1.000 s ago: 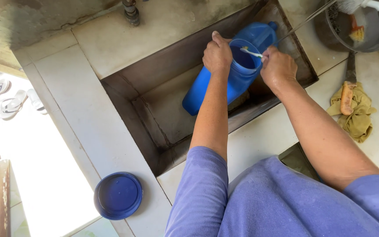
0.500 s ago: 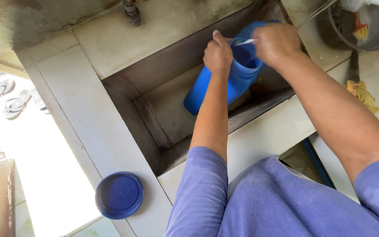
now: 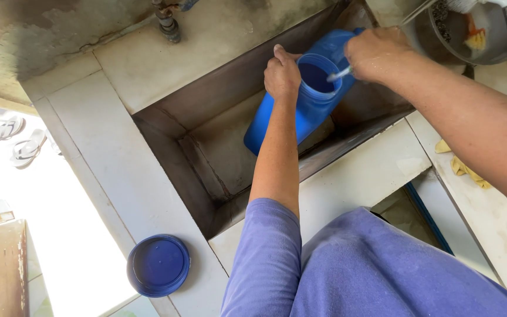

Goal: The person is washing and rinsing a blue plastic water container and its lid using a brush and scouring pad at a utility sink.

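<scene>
A blue plastic jar (image 3: pixel 289 111) leans tilted inside a deep concrete sink (image 3: pixel 206 147), its open mouth facing up. My left hand (image 3: pixel 281 73) grips the jar by its rim. Over the mouth, my right hand (image 3: pixel 374 53) holds a thin white-handled tool (image 3: pixel 338 74) whose tip reaches into the opening; its working end is hidden inside. The jar's round blue lid (image 3: pixel 158 265) lies on the tiled ledge at the lower left, apart from both hands.
A metal tap pipe (image 3: pixel 168 20) comes down at the sink's back. A dark metal pot (image 3: pixel 476 32) with scraps sits at the upper right. A yellow cloth (image 3: pixel 465 167) lies on the right counter. White sandals (image 3: pixel 16 138) rest on the floor at left.
My right hand has risen from beside the jar to above its mouth and now pokes the white tool into the opening. The left hand and jar have stayed put.
</scene>
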